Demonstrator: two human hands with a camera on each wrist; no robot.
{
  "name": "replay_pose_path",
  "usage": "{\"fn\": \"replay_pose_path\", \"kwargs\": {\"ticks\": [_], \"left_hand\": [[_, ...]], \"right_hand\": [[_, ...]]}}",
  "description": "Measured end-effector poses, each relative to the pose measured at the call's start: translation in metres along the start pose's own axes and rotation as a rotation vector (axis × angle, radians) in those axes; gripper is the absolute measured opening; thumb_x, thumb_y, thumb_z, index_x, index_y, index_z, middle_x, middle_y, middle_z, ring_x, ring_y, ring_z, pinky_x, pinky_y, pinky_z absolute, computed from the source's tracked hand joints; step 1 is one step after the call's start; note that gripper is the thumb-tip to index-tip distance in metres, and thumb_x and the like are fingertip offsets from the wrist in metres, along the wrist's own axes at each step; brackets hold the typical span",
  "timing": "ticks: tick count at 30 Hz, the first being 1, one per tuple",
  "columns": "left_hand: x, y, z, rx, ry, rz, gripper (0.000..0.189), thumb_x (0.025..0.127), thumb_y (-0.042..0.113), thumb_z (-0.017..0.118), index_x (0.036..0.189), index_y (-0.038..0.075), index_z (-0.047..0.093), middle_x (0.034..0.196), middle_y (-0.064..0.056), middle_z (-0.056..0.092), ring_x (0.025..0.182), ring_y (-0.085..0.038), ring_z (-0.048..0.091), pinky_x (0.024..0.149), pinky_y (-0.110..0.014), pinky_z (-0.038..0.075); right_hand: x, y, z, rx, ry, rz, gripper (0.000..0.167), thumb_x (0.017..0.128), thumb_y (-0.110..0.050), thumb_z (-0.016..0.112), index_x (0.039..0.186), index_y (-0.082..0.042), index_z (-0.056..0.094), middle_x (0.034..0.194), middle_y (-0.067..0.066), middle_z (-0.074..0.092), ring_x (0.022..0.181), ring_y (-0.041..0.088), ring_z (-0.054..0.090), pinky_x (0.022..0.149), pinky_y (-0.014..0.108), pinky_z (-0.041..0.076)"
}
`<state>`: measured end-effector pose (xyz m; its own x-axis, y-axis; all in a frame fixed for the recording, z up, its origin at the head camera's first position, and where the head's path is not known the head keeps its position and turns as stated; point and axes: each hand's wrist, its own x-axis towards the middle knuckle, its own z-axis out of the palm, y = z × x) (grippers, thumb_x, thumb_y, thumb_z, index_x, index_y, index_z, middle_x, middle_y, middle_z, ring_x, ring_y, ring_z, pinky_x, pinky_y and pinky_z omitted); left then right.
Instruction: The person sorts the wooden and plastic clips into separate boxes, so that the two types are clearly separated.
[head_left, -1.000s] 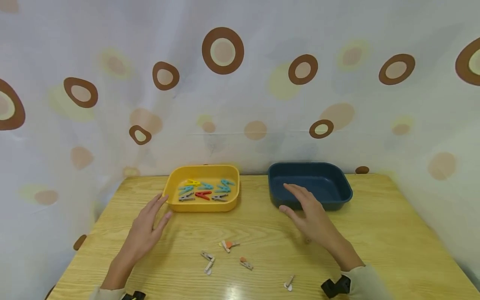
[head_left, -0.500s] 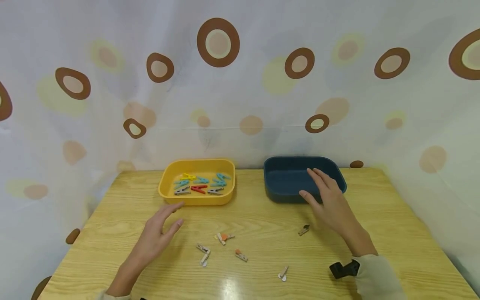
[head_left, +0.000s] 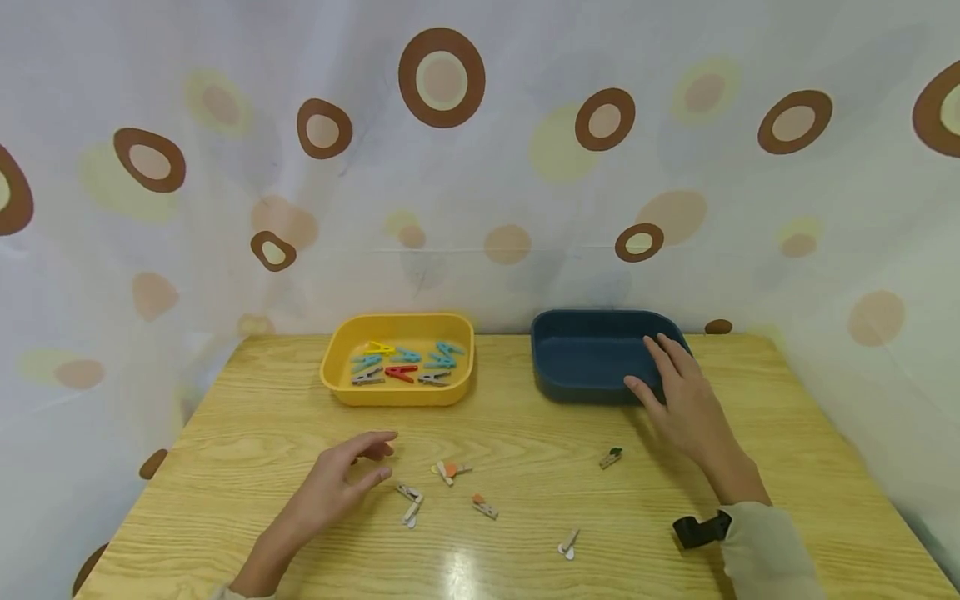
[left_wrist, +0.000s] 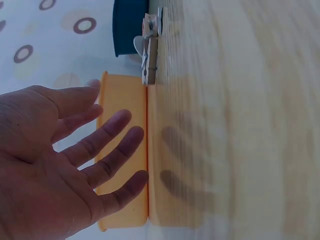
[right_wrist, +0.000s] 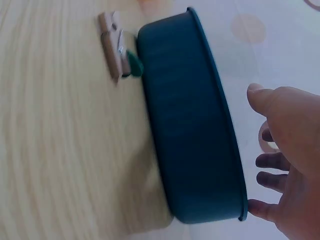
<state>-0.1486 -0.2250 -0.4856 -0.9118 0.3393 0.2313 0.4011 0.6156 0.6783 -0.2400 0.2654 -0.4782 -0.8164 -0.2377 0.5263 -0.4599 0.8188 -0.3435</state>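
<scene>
My left hand (head_left: 333, 487) hovers over the table, fingers loosely bent and holding nothing. Just right of its fingertips lie two wooden clothespins (head_left: 408, 504) with white ends. Beyond them is a clothespin pair with an orange piece (head_left: 450, 471), and nearer, a single orange-tipped clothespin (head_left: 486, 508). My right hand (head_left: 690, 412), also holding nothing, is spread over the right front corner of the dark blue tray (head_left: 585, 390); in the right wrist view its little finger is right at the rim. A wooden clothespin with a green piece (right_wrist: 115, 47) lies before that tray.
A yellow tray (head_left: 397, 398) at the back left holds several plastic clips (head_left: 401, 372) in blue, yellow, red and grey. One white-ended clothespin (head_left: 568, 544) lies near the front. A patterned curtain (head_left: 480, 167) hangs behind the wooden table (head_left: 517, 450).
My left hand has left the yellow tray's side and come nearer and right, toward the wooden clothespins. My right hand has shifted right along the blue tray, uncovering the green-tipped clothespin.
</scene>
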Motion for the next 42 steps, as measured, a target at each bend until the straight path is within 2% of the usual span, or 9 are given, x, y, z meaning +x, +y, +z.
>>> {"fn": "replay_pose_path", "kwargs": {"ticks": [8,15,20,24,30,42], "left_hand": [[-0.003,-0.005,0.002,0.004,-0.096,0.002,0.029,0.095,0.014,0.075,0.122,0.005,0.072,0.116,-0.002,0.073,0.104,-0.020,0.069,0.094,-0.045,0.054],[-0.004,-0.006,0.003,0.018,-0.121,-0.011,0.023,0.091,0.011,0.078,0.114,0.008,0.074,0.110,0.001,0.073,0.099,-0.017,0.069,0.089,-0.038,0.057],[-0.005,-0.005,0.003,0.008,-0.143,-0.007,0.020,0.091,0.011,0.079,0.111,0.009,0.076,0.106,0.003,0.074,0.096,-0.016,0.069,0.087,-0.036,0.057],[-0.005,-0.004,0.003,0.007,-0.152,0.007,0.018,0.090,0.011,0.080,0.108,0.010,0.078,0.103,0.004,0.074,0.094,-0.015,0.069,0.087,-0.036,0.057],[-0.004,-0.002,0.004,0.017,-0.149,-0.008,0.017,0.089,0.010,0.080,0.106,0.011,0.078,0.101,0.006,0.074,0.093,-0.014,0.069,0.086,-0.034,0.057],[0.001,-0.002,0.008,0.062,-0.150,-0.022,0.016,0.088,0.009,0.081,0.104,0.012,0.079,0.095,0.009,0.072,0.087,-0.006,0.066,0.081,-0.031,0.057]], "right_hand": [[-0.003,0.016,-0.008,-0.088,-0.073,0.055,0.076,0.106,-0.040,0.058,0.160,0.004,0.028,0.161,0.034,0.025,0.149,0.053,0.021,0.110,0.071,0.028],[-0.010,0.034,-0.016,-0.097,-0.142,0.075,0.078,0.109,-0.041,0.051,0.160,0.009,0.019,0.163,0.035,0.018,0.150,0.054,0.015,0.113,0.070,0.023],[-0.013,0.038,-0.017,-0.088,-0.200,0.110,0.077,0.111,-0.042,0.044,0.160,0.009,0.014,0.165,0.034,0.013,0.152,0.052,0.009,0.110,0.074,0.023],[-0.014,0.040,-0.019,-0.070,-0.247,0.126,0.076,0.112,-0.042,0.041,0.160,0.010,0.013,0.165,0.033,0.010,0.152,0.051,0.005,0.110,0.075,0.022],[-0.014,0.043,-0.022,-0.037,-0.292,0.134,0.079,0.111,-0.043,0.040,0.158,0.013,0.012,0.164,0.036,0.008,0.153,0.051,0.001,0.116,0.069,0.015],[-0.017,0.050,-0.021,-0.018,-0.287,0.127,0.080,0.110,-0.043,0.044,0.161,0.008,0.009,0.166,0.032,0.007,0.154,0.048,0.000,0.117,0.069,0.013]]}}
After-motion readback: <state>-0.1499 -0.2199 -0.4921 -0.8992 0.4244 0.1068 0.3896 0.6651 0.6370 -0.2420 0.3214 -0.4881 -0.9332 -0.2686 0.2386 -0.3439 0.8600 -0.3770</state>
